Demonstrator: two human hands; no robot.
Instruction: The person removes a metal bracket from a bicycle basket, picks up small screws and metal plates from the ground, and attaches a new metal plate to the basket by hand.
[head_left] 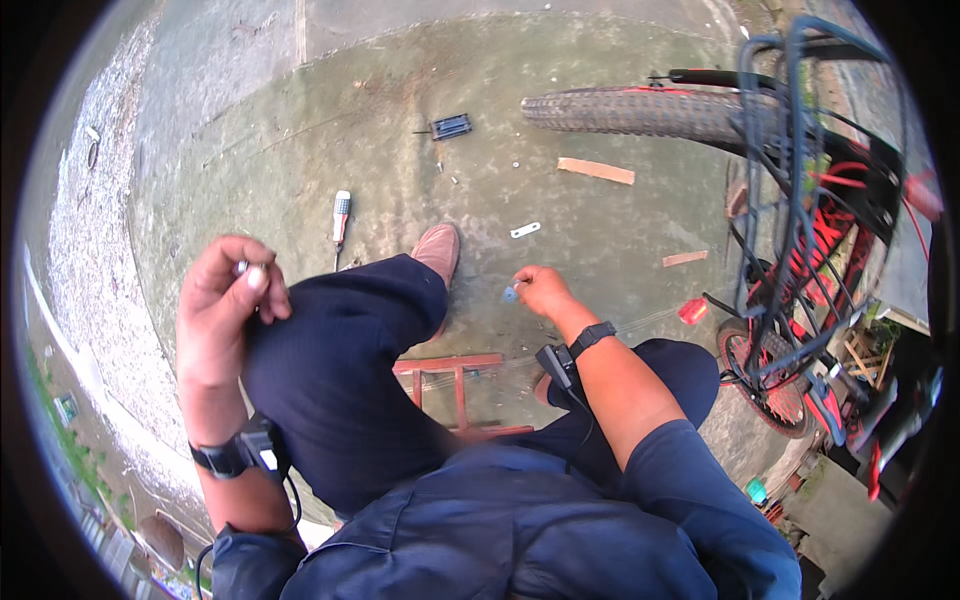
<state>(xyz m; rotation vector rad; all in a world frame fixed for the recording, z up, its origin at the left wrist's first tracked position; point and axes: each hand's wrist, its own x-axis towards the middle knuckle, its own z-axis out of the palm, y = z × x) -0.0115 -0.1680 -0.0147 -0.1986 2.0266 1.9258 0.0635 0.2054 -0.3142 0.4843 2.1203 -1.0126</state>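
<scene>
My left hand (222,310) is raised beside my left knee, its thumb and fingers pinched on a small shiny metal piece (242,267) whose kind I cannot make out. My right hand (545,292) is low between my knees, fingertips closed on a small pale-blue piece (510,295), also too small to name. Ahead of the right hand, a flat metal plate with two holes (525,230) lies on the ground. Beyond my left foot are a black bicycle pedal (451,127) and a small bolt (455,181). A screwdriver (342,215) lies ahead of my left hand.
At the right stands a red and black bicycle (840,230), its knobbly tyre (650,110) reaching across the far ground. Two wooden strips (596,170) and a red reflector-like piece (692,311) lie nearby. A red-brown wooden frame (460,395) shows between my legs.
</scene>
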